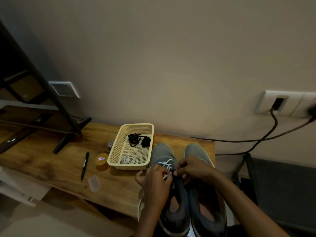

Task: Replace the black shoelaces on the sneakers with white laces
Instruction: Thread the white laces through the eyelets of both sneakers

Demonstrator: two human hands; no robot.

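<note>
On the wooden table (51, 161), just right of a cream plastic mesh basket (118, 146) holding bundled black laces (136, 139) and a coiled white lace (127, 159), stand two grey-blue sneakers (162, 151). The left hand (157, 178) and right hand (193, 168) pinch the threaded white shoelace (166, 163) on one sneaker, covering its upper eyelets. A black pen (85, 165) lies nearby.

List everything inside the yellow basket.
Inside the basket: tangled black laces at the far end, a coiled white lace at the near end, mostly bare mesh between. The near wall hides the coil's lowest edge; anything beneath the bundles cannot be seen.
</note>
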